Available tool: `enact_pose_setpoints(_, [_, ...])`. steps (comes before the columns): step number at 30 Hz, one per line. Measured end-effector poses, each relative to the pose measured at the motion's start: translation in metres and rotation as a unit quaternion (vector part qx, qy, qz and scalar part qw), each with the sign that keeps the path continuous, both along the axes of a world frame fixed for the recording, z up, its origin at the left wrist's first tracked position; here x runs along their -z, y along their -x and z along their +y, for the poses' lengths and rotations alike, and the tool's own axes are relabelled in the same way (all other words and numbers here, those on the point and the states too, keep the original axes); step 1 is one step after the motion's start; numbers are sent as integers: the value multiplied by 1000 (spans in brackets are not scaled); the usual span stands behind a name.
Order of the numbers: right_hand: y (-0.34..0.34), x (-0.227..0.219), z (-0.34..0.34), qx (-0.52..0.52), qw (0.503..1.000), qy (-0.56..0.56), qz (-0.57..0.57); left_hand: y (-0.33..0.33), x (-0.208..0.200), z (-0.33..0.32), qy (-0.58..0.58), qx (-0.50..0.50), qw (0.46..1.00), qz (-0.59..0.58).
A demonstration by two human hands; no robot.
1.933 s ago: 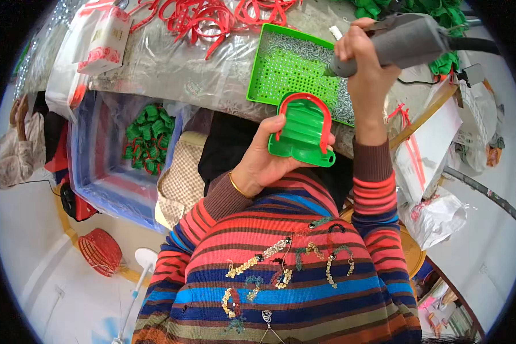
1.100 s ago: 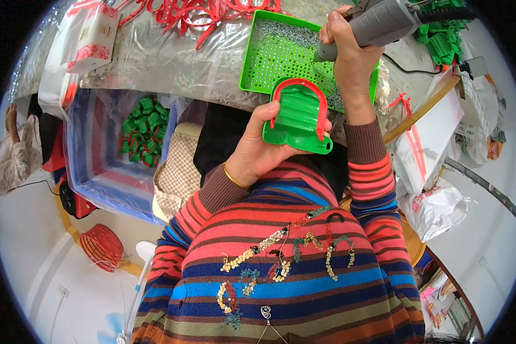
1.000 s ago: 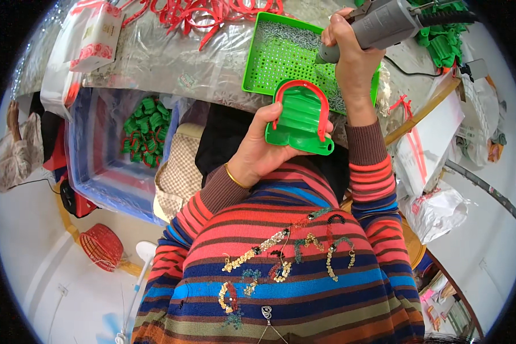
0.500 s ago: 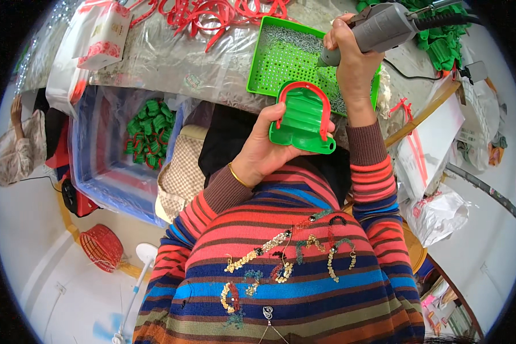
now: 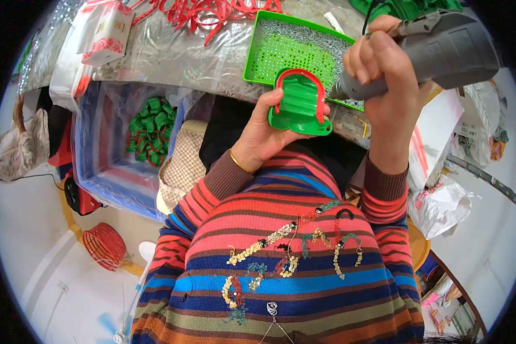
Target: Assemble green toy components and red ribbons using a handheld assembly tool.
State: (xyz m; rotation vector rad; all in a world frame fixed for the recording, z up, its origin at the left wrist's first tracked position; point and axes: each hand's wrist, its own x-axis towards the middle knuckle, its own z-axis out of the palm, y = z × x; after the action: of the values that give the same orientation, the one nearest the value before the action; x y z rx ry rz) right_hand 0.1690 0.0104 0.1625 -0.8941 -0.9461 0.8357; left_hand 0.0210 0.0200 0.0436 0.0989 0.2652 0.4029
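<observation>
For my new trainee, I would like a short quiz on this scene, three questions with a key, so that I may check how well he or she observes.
1. Which hand holds the grey power tool?
2. True or false: the left hand holds nothing.
3. Choose: what colour is the tray that holds small silvery pieces?
a) red
b) blue
c) green

Key:
1. The right hand.
2. False; it holds a green plastic piece with a red arched strip on it.
3. c
</observation>
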Motion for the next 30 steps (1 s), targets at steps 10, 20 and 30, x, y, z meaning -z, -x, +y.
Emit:
enact_pose_setpoints(10, [5, 7, -18, 14, 999, 37, -26, -1, 3, -3, -21, -13, 1000, 16])
enact_pose_setpoints(20, [8, 18, -18, 18, 999, 43, -24, -1, 11, -4, -2, -23, 1000, 18])
enact_pose_setpoints(30, [9, 18, -22, -4, 1000, 16, -4, 1, 2, -5, -21, -25, 999, 18])
